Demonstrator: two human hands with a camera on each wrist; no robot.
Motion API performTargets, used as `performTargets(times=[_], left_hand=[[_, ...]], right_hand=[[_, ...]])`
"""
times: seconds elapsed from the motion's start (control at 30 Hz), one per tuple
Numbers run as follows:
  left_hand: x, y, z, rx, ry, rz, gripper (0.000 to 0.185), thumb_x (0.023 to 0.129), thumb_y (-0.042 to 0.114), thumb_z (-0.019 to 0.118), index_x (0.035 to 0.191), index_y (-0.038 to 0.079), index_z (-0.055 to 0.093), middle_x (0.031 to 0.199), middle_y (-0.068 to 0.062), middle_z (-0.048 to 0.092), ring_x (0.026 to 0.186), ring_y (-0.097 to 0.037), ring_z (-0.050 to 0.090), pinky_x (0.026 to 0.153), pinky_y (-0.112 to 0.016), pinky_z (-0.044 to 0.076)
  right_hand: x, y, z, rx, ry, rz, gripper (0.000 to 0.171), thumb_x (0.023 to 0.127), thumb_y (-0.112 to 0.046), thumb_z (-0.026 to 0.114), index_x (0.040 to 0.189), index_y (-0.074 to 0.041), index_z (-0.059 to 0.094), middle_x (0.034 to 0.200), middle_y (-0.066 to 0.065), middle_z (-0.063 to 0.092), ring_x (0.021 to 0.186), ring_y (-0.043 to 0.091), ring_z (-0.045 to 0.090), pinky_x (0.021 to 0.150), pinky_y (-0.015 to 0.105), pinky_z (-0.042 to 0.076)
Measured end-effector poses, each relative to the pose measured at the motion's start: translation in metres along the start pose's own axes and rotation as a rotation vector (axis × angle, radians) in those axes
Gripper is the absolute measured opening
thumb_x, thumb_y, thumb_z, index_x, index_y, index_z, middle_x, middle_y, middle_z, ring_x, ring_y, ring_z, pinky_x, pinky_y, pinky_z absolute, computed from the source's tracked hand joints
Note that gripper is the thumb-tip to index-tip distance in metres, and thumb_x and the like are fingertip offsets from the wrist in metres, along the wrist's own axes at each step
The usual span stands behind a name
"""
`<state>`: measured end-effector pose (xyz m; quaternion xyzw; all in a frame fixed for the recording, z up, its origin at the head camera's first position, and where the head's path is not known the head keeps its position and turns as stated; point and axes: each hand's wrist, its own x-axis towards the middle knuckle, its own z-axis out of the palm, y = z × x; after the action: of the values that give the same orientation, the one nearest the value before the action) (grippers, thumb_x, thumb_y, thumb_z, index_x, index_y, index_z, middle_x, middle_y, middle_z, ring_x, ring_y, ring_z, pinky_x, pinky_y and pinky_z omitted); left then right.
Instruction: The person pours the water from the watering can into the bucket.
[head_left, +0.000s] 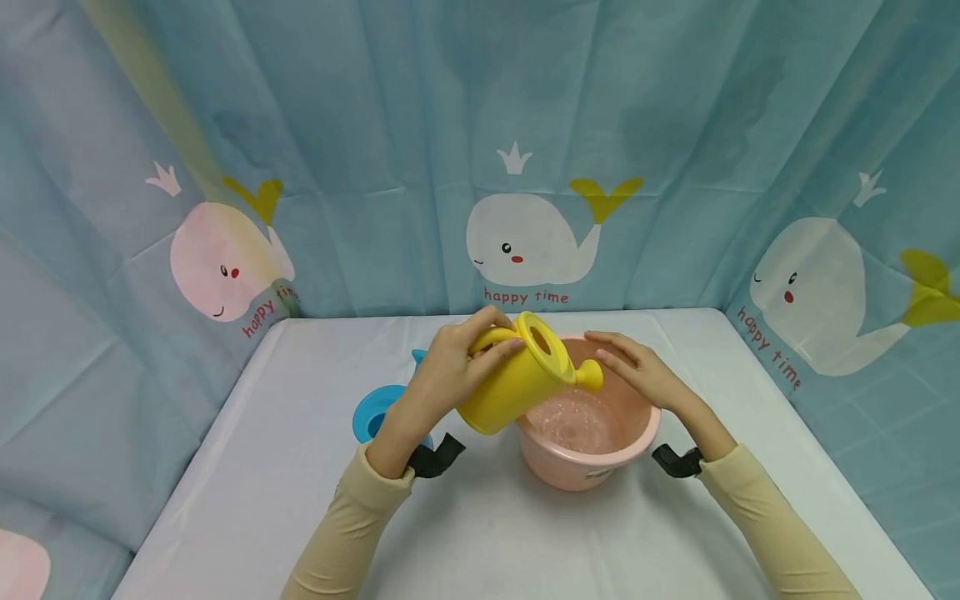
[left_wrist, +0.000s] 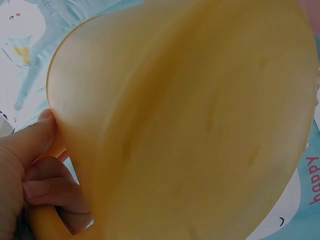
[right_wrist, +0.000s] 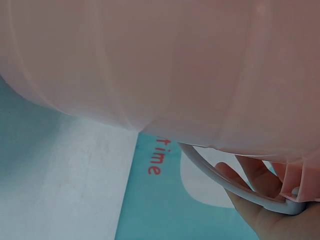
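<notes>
Your left hand (head_left: 450, 367) is gripping the yellow watering can (head_left: 525, 375) by its handle, tipping its spout over the pink bucket (head_left: 592, 458) mid-tabletop (head_left: 300, 467); your right hand (head_left: 637, 375), fingers relaxed, is steadying the rim.

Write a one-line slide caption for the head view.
Left hand tips a yellow watering can over a pink bucket steadied by the right hand.
</notes>
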<state>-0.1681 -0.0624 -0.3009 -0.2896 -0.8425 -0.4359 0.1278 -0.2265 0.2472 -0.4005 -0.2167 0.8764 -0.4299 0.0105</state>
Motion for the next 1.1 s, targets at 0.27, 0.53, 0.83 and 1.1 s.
performTargets(times=[0.27,0.53,0.83,1.1], left_hand=[[0.0003,-0.0001,-0.0002,0.007,0.0,0.0,0.018,0.089,0.034,0.06,0.096,0.018,0.055,0.073,0.001,0.055,0.059,-0.012,0.05,0.052,-0.024,0.047],[0.0009,0.0,-0.0001,0.003,-0.007,0.001,0.017,0.089,0.034,0.059,0.096,0.019,0.056,0.073,0.001,0.055,0.059,-0.013,0.05,0.052,-0.024,0.047],[0.0008,0.0001,-0.0002,-0.004,-0.008,0.005,0.017,0.09,0.034,0.059,0.096,0.019,0.056,0.073,0.001,0.055,0.059,-0.013,0.051,0.052,-0.025,0.047],[0.0016,0.0014,0.0004,-0.014,-0.01,0.007,0.017,0.089,0.034,0.059,0.096,0.019,0.056,0.074,0.0,0.056,0.06,-0.013,0.051,0.052,-0.025,0.048]], right_hand=[[0.0,-0.0002,-0.0004,-0.002,0.002,-0.009,0.041,0.097,-0.034,0.047,0.136,-0.02,0.045,0.14,0.005,0.044,0.132,0.028,0.035,0.103,0.054,0.032],[0.0,-0.0009,-0.0006,-0.006,0.001,-0.005,0.041,0.097,-0.034,0.047,0.136,-0.02,0.045,0.14,0.005,0.044,0.132,0.028,0.035,0.103,0.054,0.032],[-0.0001,-0.0019,-0.0007,-0.011,-0.002,-0.008,0.042,0.097,-0.033,0.048,0.136,-0.02,0.045,0.141,0.005,0.043,0.133,0.028,0.035,0.104,0.054,0.031],[-0.0009,-0.0027,-0.0012,-0.011,-0.008,0.006,0.043,0.096,-0.034,0.05,0.137,-0.022,0.044,0.142,0.005,0.042,0.133,0.029,0.034,0.103,0.056,0.031]])
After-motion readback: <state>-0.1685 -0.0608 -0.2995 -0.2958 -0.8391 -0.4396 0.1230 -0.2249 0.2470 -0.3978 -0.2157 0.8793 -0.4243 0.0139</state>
